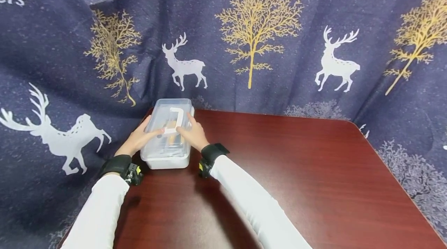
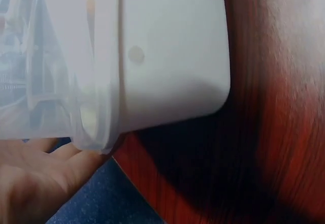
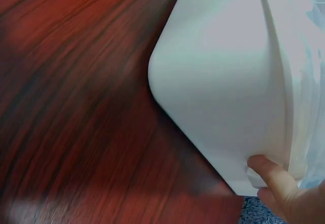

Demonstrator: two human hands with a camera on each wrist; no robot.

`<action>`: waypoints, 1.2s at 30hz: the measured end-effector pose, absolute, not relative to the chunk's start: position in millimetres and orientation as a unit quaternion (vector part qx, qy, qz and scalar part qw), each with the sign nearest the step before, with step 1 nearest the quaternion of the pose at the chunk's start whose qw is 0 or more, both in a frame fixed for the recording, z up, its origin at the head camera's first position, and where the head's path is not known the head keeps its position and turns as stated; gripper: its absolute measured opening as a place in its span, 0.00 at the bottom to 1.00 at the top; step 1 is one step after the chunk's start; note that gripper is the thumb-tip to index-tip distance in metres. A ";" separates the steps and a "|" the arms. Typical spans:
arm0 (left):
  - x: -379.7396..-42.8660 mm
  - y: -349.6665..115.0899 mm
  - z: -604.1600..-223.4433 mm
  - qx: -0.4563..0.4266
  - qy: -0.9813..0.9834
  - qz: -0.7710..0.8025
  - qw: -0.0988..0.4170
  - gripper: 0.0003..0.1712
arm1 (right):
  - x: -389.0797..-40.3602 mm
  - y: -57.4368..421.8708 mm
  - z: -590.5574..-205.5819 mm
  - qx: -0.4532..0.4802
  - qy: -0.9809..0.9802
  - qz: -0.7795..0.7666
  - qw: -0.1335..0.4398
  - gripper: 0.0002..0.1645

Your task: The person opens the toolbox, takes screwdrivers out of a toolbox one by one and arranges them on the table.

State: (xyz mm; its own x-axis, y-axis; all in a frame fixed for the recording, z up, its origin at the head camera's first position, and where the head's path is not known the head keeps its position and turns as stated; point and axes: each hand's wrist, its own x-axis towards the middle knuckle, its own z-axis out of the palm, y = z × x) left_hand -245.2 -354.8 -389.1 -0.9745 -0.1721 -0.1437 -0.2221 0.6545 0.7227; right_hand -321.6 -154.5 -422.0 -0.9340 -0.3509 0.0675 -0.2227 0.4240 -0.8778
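A storage box (image 1: 171, 163) with a white base and a translucent lid (image 1: 162, 109) stands at the table's far left corner. A white handle (image 1: 180, 117) is on the lid, and blurry contents, one yellowish, show through it. My left hand (image 1: 137, 140) holds the box's left side, thumb over the lid. In the left wrist view, its fingers (image 2: 76, 165) reach under the rim. My right hand (image 1: 195, 135) holds the opposite side, its thumb by the handle. In the right wrist view, a finger (image 3: 274, 176) touches a white latch (image 3: 256, 179) below the rim.
The dark red wooden table (image 1: 297, 171) stretches to the right and toward me. A dark blue curtain (image 1: 216, 47) printed with deer and trees hangs behind it and at its sides. The box stands near the table's left edge.
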 end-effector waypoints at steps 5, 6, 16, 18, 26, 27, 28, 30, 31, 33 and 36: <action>-248.4 -342.9 -393.2 -0.112 0.907 0.406 0.033 0.60 | -324.5 -139.5 -426.9 -0.180 0.838 -0.513 0.046 0.44; -249.6 -339.2 -394.0 -0.111 0.906 0.408 0.032 0.60 | -325.6 -135.4 -427.7 -0.181 0.837 -0.514 0.041 0.44; -256.9 -288.9 -398.8 -0.102 0.898 0.428 0.027 0.60 | -331.6 -81.3 -431.9 -0.192 0.835 -0.515 0.013 0.44; -255.8 -278.3 -399.5 -0.102 0.897 0.429 0.030 0.59 | -330.0 -70.4 -433.9 -0.193 0.834 -0.517 0.009 0.43; -254.4 -238.8 -401.8 -0.100 0.894 0.435 0.032 0.60 | -322.1 -28.9 -436.5 -0.179 0.832 -0.524 0.016 0.42; -254.3 -234.6 -402.5 -0.100 0.893 0.438 0.032 0.60 | -321.3 -24.2 -437.0 -0.178 0.833 -0.523 0.016 0.42; -253.9 -230.4 -403.0 -0.098 0.892 0.441 0.033 0.60 | -320.8 -19.6 -437.5 -0.177 0.834 -0.522 0.015 0.42; -253.4 -222.4 -404.2 -0.098 0.889 0.446 0.032 0.60 | -319.5 -10.6 -438.4 -0.177 0.835 -0.521 0.018 0.41; -252.8 -218.2 -404.3 -0.098 0.888 0.448 0.030 0.60 | -318.9 -6.3 -438.8 -0.178 0.834 -0.522 0.017 0.41; -252.5 -210.5 -405.5 -0.098 0.887 0.451 0.023 0.60 | -317.6 2.5 -439.4 -0.178 0.834 -0.523 0.013 0.41; -251.2 -197.2 -406.7 -0.097 0.888 0.449 0.013 0.59 | -313.8 15.6 -439.3 -0.175 0.834 -0.523 -0.001 0.41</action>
State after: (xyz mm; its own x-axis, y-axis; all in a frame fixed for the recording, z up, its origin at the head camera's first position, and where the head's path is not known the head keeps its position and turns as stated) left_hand -251.2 -197.2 -406.7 -0.9808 -0.1609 -0.1102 -0.1841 0.5770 0.7957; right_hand -313.8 15.6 -439.3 -0.9390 -0.2904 0.1843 -0.2922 0.3911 -0.8727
